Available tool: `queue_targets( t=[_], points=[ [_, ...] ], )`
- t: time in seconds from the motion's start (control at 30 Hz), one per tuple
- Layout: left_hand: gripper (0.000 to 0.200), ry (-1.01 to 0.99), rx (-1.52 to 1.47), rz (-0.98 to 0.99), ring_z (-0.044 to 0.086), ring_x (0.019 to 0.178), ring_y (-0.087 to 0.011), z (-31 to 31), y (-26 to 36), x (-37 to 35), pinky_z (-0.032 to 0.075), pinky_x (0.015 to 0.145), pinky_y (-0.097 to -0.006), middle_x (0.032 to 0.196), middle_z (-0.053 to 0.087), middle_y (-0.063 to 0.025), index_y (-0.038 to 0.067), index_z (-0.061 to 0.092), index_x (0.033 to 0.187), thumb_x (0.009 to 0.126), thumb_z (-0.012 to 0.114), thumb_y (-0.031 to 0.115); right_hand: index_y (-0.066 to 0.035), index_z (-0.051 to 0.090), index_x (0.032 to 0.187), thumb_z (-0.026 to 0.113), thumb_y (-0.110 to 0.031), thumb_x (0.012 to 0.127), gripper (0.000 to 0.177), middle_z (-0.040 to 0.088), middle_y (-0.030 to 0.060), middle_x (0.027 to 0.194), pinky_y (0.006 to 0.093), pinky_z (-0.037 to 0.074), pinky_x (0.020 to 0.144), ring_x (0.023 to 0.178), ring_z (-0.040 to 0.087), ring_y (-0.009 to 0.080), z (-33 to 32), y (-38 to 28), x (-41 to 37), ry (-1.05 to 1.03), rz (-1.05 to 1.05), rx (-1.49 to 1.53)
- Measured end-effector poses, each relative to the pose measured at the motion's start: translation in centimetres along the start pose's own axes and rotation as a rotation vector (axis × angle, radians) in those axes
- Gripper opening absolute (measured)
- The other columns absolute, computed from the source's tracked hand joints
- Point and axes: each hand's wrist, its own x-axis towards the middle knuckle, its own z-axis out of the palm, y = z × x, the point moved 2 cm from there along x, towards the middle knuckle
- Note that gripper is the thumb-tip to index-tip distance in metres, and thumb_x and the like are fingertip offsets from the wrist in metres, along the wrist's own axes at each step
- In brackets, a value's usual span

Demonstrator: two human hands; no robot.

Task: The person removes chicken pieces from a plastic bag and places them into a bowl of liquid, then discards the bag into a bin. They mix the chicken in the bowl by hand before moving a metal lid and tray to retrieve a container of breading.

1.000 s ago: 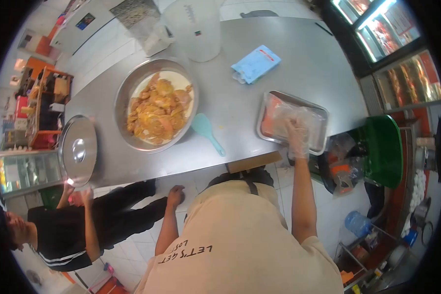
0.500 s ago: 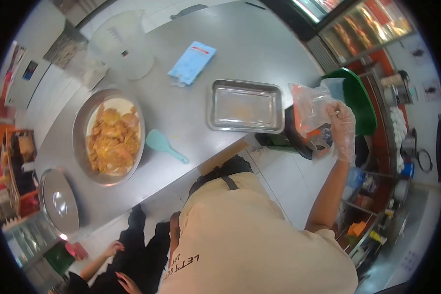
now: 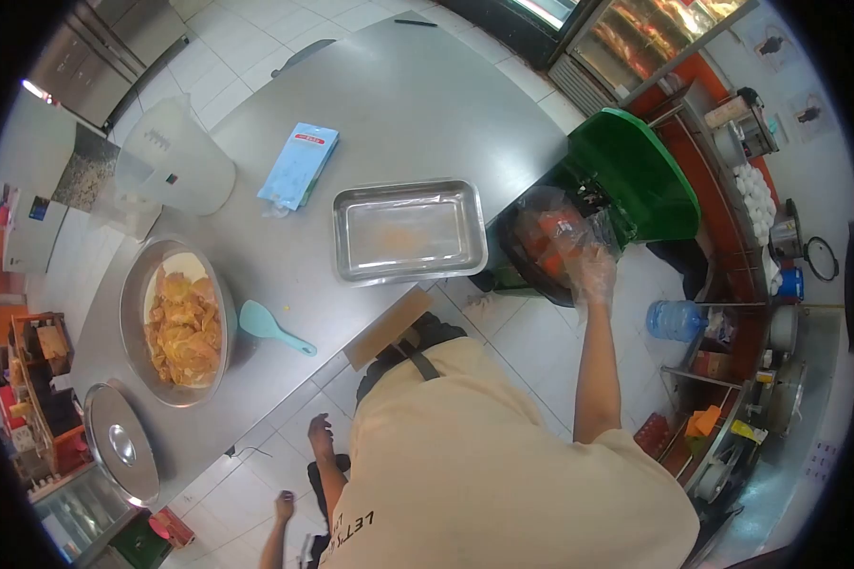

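Note:
My right hand (image 3: pixel 593 272), in a clear plastic glove, reaches down at the green bin (image 3: pixel 640 180) beyond the table's right edge. Its fingers are closed on a clear plastic bag (image 3: pixel 558 232) with orange-red colouring, which hangs in the bin's opening. Bare and low beside my waist, my left hand (image 3: pixel 321 433) holds nothing, its fingers loosely apart. Nearest to the bin on the table lies a steel tray (image 3: pixel 342 232) with a little orange liquid in it.
On the steel table (image 3: pixel 427 95) are a blue packet (image 3: pixel 299 166), a clear jug (image 3: pixel 194 171), a turquoise rice paddle (image 3: pixel 273 327), a steel lid (image 3: pixel 123 446) and a steel bowl (image 3: pixel 221 356) of yellow-coated meat pieces (image 3: pixel 185 327). Another person's hand (image 3: pixel 285 504) shows at lower left.
My right hand has lowered the plastic bag from above into the bin's opening. The view has shifted, and the other person at lower left now shows less.

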Motion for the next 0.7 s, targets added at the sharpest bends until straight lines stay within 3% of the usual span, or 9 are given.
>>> queue_targets(
  t=[0.03,0.17,0.2,0.27,0.4,0.47,0.5,0.57,0.7],
  points=[
    [0.027,0.006,-0.099,0.007,0.053,0.062,-0.0121,7.4,6.1,-0.9,0.042,0.055,-0.0275,0.084,0.064,-0.006,0.006,0.066,0.102,0.09,0.051,0.026,-0.006,0.058,0.113,0.065,-0.029,0.078,0.042,0.058,0.0193,0.114,0.0413,0.048,0.085,0.1,0.059,0.0338,-1.7,-3.4,-2.4,0.122,-0.082,-0.085],
    [0.028,-0.04,0.03,0.057,0.047,0.058,-0.0111,10.7,3.9,-3.2,0.04,0.053,-0.0259,0.073,0.057,-0.0036,0.004,0.066,0.1,0.09,0.051,0.025,-0.008,0.059,0.121,0.066,-0.039,0.072,0.058,0.061,0.018,0.116,0.0427,0.04,0.096,0.108,0.055,0.0365,0.6,-2.7,-2.9,0.28,-0.121,-0.207],
    [0.028,-0.052,0.114,0.163,0.048,0.058,-0.0112,11.7,3.6,-4.3,0.04,0.054,-0.0257,0.073,0.058,-0.0038,0.003,0.066,0.1,0.09,0.051,0.025,-0.008,0.059,0.121,0.066,-0.039,0.072,0.058,0.061,0.018,0.116,0.0427,0.04,0.096,0.108,0.055,0.0365,1.2,-2.1,-2.2,0.263,-0.136,-0.203],
    [0.028,-0.014,0.099,0.018,0.048,0.058,-0.0113,13.1,5.2,-7.5,0.04,0.054,-0.0257,0.074,0.058,-0.0036,0.004,0.066,0.1,0.09,0.051,0.025,-0.008,0.054,0.127,0.069,-0.037,0.075,0.061,0.057,0.0186,0.119,0.0408,0.043,0.095,0.114,0.053,0.0333,3.7,-1.4,-1.3,-0.088,0.012,-0.224],
    [0.027,0.078,0.017,-0.13,0.047,0.057,-0.0113,14.3,2.8,-11.3,0.041,0.055,-0.0257,0.076,0.059,-0.0039,0.004,0.066,0.099,0.091,0.051,0.025,-0.007,0.047,0.134,0.068,-0.038,0.075,0.069,0.055,0.0155,0.124,0.0403,0.042,0.096,0.109,0.054,0.0324,6.5,-2.9,0.3,0.001,0.064,-0.281],
    [0.028,0.135,-0.019,-0.171,0.047,0.057,-0.0111,14.7,1.9,-12.4,0.041,0.055,-0.0257,0.076,0.058,-0.0036,0.004,0.066,0.099,0.091,0.051,0.026,-0.006,0.045,0.134,0.066,-0.044,0.078,0.07,0.052,0.0134,0.129,0.04,0.042,0.095,0.1,0.056,0.0298,4.5,-7.8,0.0,0.063,-0.215,0.313],
    [0.029,0.143,-0.026,-0.189,0.047,0.058,-0.011,15.3,1.9,-12.7,0.04,0.055,-0.0256,0.076,0.058,-0.0033,0.003,0.066,0.098,0.091,0.05,0.026,-0.006,0.045,0.134,0.066,-0.044,0.078,0.07,0.052,0.0134,0.129,0.04,0.042,0.095,0.1,0.056,0.0298,4.6,-10.6,-0.3,0.018,-0.269,0.325],
    [0.03,0.262,-0.232,-0.301,0.044,0.057,-0.0077,15.5,6.2,-13.8,0.036,0.051,-0.0225,0.069,0.052,0.0017,0.007,0.066,0.092,0.091,0.05,0.033,-0.008,0.042,0.136,0.06,-0.054,0.082,0.073,0.046,0.0125,0.135,0.044,0.041,0.095,0.098,0.052,0.027,4.8,-16.6,-2.8,-0.185,-0.322,1.069],
    [0.032,0.248,-0.305,0.069,0.045,0.066,-0.0081,14.4,18.4,-13.9,0.037,0.059,-0.0236,0.072,0.051,0.0016,0.004,0.062,0.086,0.094,0.049,0.032,-0.011,0.027,0.144,0.052,-0.071,0.078,0.093,0.026,0.012,0.149,0.0522,0.033,0.103,0.125,0.038,0.0329,-1.3,-31.9,-12.5,-0.695,-0.559,1.472]
  ],
)
